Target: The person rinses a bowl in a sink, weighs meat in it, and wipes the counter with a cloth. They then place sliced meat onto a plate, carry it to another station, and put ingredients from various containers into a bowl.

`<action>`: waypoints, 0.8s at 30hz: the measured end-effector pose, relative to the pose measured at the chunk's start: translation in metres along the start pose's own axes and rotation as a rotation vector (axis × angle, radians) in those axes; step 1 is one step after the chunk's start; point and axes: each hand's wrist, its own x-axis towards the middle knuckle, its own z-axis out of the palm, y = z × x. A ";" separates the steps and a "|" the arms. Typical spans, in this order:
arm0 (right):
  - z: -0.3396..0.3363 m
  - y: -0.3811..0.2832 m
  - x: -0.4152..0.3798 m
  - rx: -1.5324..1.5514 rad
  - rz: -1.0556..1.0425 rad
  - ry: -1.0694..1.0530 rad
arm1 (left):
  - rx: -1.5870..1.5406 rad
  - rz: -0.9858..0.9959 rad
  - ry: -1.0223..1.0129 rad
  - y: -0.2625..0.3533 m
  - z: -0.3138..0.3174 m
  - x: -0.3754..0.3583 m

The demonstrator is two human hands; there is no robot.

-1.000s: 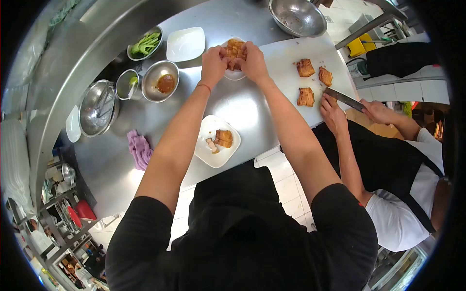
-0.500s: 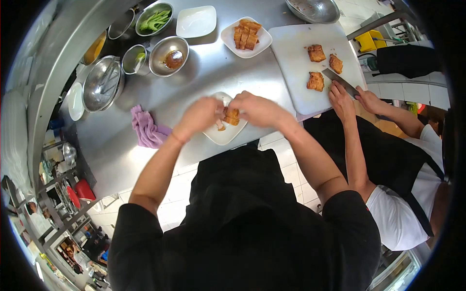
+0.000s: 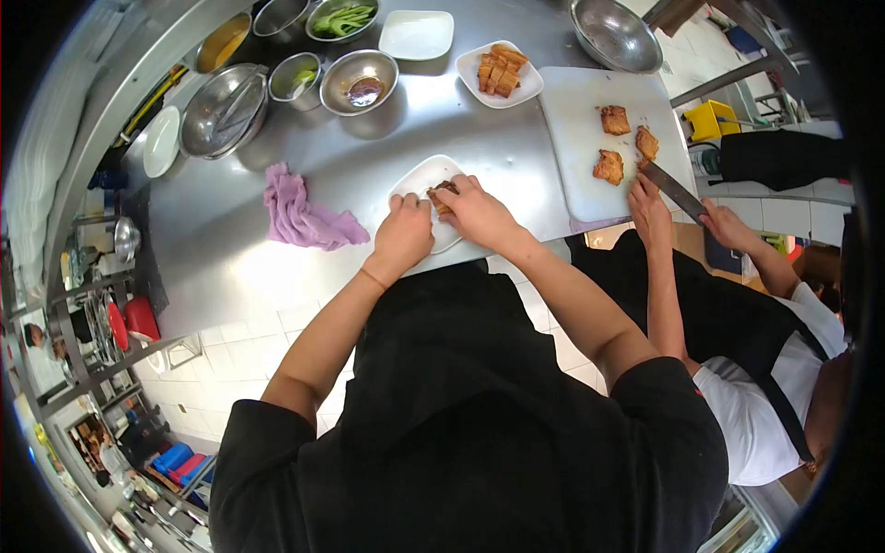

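Observation:
In front of my body, near the table's edge, a white plate [image 3: 427,171] carries browned pieces of sliced meat [image 3: 444,191], partly covered by my fingers. My right hand [image 3: 481,216] reaches in from the right, its fingers closed around the meat. My left hand [image 3: 406,234] rests at the plate's left side with the fingers curled down; what they grip is hidden. Left of it lies a crumpled purple cloth [image 3: 309,217].
A co-worker's hands [image 3: 653,210] work with a knife [image 3: 673,192] beside browned meat chunks [image 3: 608,166] on a white cutting board [image 3: 572,120]. Behind stand a plate of sliced meat [image 3: 501,72], a white dish [image 3: 417,35], a sauce bowl [image 3: 359,83] and a bowl of greens [image 3: 341,18].
The camera view has shifted, so the table things appear displaced. My hands have come lower onto the plate, and the right one now covers much of the meat.

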 end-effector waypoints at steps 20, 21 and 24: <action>0.021 0.004 -0.002 0.122 0.079 0.116 | -0.328 -0.014 0.325 -0.007 0.028 0.007; 0.017 0.000 -0.002 0.211 0.102 0.143 | -0.325 -0.005 0.325 -0.006 0.024 0.007; 0.002 -0.003 -0.001 0.393 0.184 0.130 | -0.394 0.011 0.364 -0.003 0.008 0.011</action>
